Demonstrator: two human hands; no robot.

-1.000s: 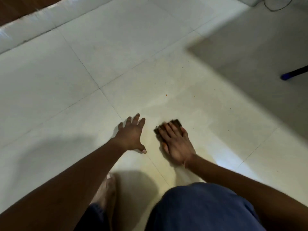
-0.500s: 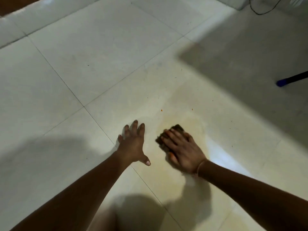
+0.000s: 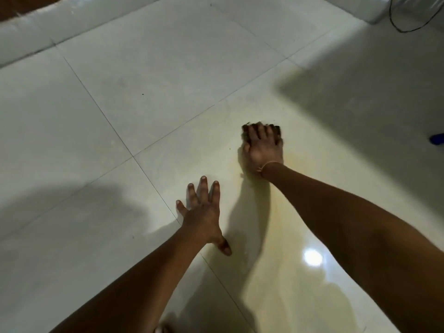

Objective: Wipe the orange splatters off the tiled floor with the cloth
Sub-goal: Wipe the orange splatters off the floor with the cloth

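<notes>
Toward the far right of the glossy cream tiled floor [image 3: 144, 68], the right grip [image 3: 263, 150] presses straight fingers onto a dark brown crumpled cloth [image 3: 276, 130]; the left grip [image 3: 204, 212] lies released, flat, nearer.

The left hand [image 3: 204, 212] lay flat and palm down on the near side, fingers spread, while the right hand [image 3: 263, 147] reached farther ahead, fingers straight, pressing downward.

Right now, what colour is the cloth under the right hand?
Dark brown, nearly black; the cloth peeks past the right hand in the head view.
</notes>
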